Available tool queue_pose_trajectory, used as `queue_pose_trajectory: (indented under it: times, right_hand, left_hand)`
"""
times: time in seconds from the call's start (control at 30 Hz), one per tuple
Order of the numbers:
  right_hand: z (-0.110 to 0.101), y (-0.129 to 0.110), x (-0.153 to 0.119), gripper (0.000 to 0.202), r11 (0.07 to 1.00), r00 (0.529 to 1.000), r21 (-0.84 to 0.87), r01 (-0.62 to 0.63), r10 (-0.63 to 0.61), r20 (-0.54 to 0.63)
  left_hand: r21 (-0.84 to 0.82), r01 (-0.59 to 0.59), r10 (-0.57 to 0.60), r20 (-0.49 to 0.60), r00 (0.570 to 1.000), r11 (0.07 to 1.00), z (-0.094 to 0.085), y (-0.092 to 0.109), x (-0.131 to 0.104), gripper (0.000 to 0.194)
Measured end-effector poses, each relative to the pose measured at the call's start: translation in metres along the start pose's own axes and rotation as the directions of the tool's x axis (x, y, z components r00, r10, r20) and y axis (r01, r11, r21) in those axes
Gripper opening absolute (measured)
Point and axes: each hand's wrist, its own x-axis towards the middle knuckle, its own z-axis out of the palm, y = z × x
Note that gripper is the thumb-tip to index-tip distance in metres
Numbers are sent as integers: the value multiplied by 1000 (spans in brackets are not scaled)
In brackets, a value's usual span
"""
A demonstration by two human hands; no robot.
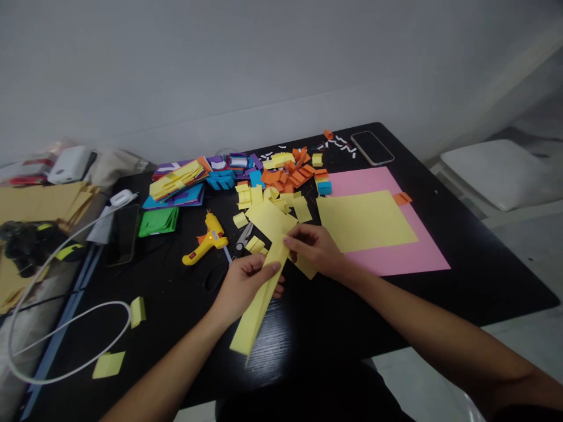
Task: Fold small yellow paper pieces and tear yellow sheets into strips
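Note:
A long folded strip of yellow paper (259, 313) slants across the middle of the view, above the black table. My left hand (246, 282) is closed on it, thumb on top and fingers underneath. Higher up, my right hand (314, 249) pinches the strip's edge near its upper part. Behind the hands lie small folded yellow pieces (246, 196) and a heap of orange pieces (292, 176). The yellow glue gun (206, 239) rests left of my left hand, with scissors (244, 236) beside it, partly hidden.
On the right, a yellow sheet (369, 220) lies on a pink sheet (409, 258). A phone (372, 147) is at the back right. Coloured paper stacks (178, 180), a dark phone (123, 234) and a looped white cable (125, 328) are on the left.

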Motion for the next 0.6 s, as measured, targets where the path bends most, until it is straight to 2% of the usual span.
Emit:
queue_pose_trajectory:
  times: [0.13,0.23,0.33,0.4,0.43,0.5,0.57,0.6]
  right_hand:
    - [-13,-1,10,32,998,980,39,45,-37,-195]
    - [-22,-1,16,27,993,950,92,80,-47,-310]
    - [-27,-1,19,26,981,916,152,124,-54,-398]
    - [-27,-1,20,26,972,901,183,147,-56,-430]
    - [-26,-1,20,25,969,901,197,151,-53,-431]
    - [-24,-1,18,23,967,917,219,134,-38,-396]
    - [-23,-1,15,22,968,954,236,90,-16,-298]
    - [-23,-3,13,21,971,978,234,50,0,-209]
  left_hand:
    - [17,52,-53,39,998,999,-3,5,1,44]
    - [65,45,-49,61,997,997,-9,12,1,43]
    - [146,-36,30,44,999,989,-21,24,0,39]
    - [195,-115,120,-11,993,974,-32,32,-1,36]
    - [202,-163,179,-61,982,966,-38,36,-2,34]
    - [168,-265,297,-211,931,949,-48,43,-2,32]
    - [100,-364,375,-351,858,926,-56,47,-1,31]
    - [63,-410,400,-399,825,910,-59,47,0,31]
